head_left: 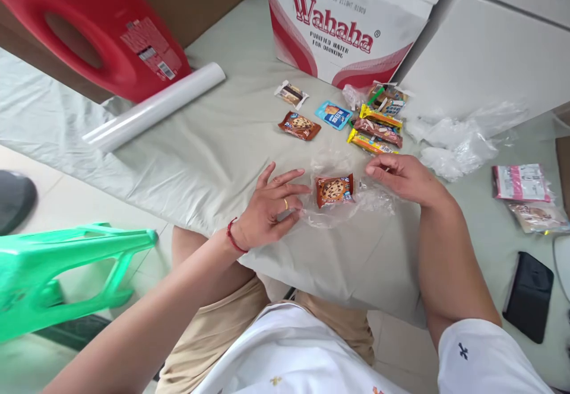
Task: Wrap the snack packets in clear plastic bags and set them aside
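A brown packet of chocolate-chip cookies [335, 190] lies on a crumpled clear plastic bag [327, 219] on the cloth in front of me. My left hand [276, 204] is open at the left side of this bag, its fingers spread, with the fingertips at the film. To the right of the packet is my right hand [401, 175], its fingers curled and the thumb close against the index finger. Whether any film is pinched between them is hard to see. Beyond the hands lie another brown cookie packet [299, 126], a small clear-wrapped snack [291, 94] and a blue sachet [333, 115].
Several snack bars [378, 130] lie before a Wahaha carton [342, 26]. Crumpled plastic [458, 142], a pink-and-white packet [521, 183] and a black phone [528, 296] are at right. A white film roll [155, 108] and red jug [133, 38] stand left, above a green stool [66, 269].
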Motion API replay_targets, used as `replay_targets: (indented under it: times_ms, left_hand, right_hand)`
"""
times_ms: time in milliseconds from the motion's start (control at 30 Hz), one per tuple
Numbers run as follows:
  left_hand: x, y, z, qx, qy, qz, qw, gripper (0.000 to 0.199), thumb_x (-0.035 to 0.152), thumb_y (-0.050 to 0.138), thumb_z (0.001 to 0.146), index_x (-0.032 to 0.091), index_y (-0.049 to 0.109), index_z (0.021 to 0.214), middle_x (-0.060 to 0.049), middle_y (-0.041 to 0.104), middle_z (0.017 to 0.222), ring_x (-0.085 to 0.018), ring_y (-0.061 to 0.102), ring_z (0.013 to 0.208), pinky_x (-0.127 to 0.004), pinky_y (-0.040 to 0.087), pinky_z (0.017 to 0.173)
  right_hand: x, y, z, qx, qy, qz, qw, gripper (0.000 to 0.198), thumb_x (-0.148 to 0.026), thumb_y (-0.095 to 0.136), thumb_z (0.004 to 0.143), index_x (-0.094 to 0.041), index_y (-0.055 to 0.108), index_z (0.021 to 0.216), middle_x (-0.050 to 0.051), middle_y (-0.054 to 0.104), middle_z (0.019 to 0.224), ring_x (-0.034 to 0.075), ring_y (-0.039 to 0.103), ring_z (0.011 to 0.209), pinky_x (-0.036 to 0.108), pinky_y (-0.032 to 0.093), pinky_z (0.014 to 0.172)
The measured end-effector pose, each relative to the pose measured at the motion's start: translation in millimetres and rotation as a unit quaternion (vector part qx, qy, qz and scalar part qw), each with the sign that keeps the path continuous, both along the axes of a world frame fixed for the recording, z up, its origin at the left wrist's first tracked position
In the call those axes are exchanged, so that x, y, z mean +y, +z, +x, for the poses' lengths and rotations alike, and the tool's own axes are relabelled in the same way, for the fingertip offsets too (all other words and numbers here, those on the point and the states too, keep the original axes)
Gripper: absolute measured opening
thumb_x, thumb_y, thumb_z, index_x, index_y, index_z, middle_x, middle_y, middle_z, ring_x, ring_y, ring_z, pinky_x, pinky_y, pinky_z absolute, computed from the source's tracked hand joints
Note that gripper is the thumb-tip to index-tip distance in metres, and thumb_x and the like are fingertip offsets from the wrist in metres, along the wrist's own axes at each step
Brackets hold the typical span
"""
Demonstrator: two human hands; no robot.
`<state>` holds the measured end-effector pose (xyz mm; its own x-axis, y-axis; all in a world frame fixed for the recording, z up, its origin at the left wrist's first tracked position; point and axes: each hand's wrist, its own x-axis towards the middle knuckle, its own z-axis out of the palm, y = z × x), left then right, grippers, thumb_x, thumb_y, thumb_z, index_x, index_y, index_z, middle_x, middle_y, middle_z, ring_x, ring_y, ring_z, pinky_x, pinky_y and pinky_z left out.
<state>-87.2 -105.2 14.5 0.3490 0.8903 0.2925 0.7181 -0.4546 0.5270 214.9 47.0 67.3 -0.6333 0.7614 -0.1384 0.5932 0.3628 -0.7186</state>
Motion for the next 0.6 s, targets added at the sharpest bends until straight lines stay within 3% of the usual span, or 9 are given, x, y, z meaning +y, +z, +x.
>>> replay_targets:
  times_ms: [133,200,233,367,500,600]
  left_hand:
    - [-1,-7.4,0,-0.029,0.080,0.004,0.996,0.021,0.035,0.049,0.098,0.026,0.064,0.086,0.000,0.080,0.096,-0.022,0.064,0.130,-0.057,0.016,0.130]
    - [-2,-11.6,-2,-0.039,0.111,0.004,0.993,0.021,0.034,0.048,0.100,0.026,0.064,0.089,0.001,0.078,0.090,-0.022,0.069,0.121,-0.058,0.020,0.129]
    - [-2,-13.8,-3,-0.043,0.123,0.003,0.991,0.021,0.034,0.047,0.100,0.025,0.064,0.091,0.001,0.078,0.090,-0.021,0.071,0.117,-0.058,0.022,0.128]
    - [-1,-21.7,-5,-0.061,0.138,0.004,0.989,0.020,0.033,0.046,0.101,0.024,0.064,0.097,-0.002,0.078,0.105,-0.019,0.074,0.103,-0.055,0.027,0.127]
    - [0,-25.1,-6,-0.078,0.144,-0.004,0.987,0.021,0.034,0.049,0.101,0.023,0.064,0.092,0.000,0.078,0.097,-0.017,0.074,0.092,-0.054,0.028,0.126]
    - [1,-24.3,-5,-0.086,0.149,-0.033,0.985,0.025,0.036,0.048,0.100,0.023,0.063,0.086,0.001,0.075,0.083,-0.016,0.072,0.080,-0.053,0.031,0.125]
  right_hand:
    - [-15,22,4,-0.014,0.113,0.051,0.992,0.075,-0.076,0.070,0.079,-0.025,0.066,0.135,0.010,0.067,0.123,0.029,0.061,0.110,0.040,0.050,0.091]
    - [-23,30,8,-0.045,0.156,0.072,0.984,0.082,-0.075,0.074,0.076,-0.029,0.060,0.143,0.010,0.065,0.129,0.034,0.056,0.120,0.046,0.048,0.100]
    - [-27,32,10,-0.060,0.161,0.077,0.982,0.077,-0.071,0.072,0.080,-0.029,0.060,0.143,0.010,0.067,0.125,0.034,0.056,0.119,0.048,0.048,0.100]
    - [-31,27,22,-0.066,0.124,0.095,0.986,0.034,-0.048,0.055,0.099,-0.026,0.074,0.116,0.008,0.071,0.094,0.028,0.059,0.098,0.042,0.049,0.087]
    - [-29,19,28,-0.012,0.067,0.107,0.992,0.025,-0.043,0.057,0.099,-0.025,0.074,0.095,0.006,0.071,0.088,0.024,0.060,0.091,0.038,0.048,0.083]
    - [-28,14,27,0.020,0.023,0.057,0.998,0.025,-0.045,0.061,0.096,-0.023,0.072,0.093,0.005,0.070,0.090,0.021,0.061,0.086,0.034,0.048,0.079]
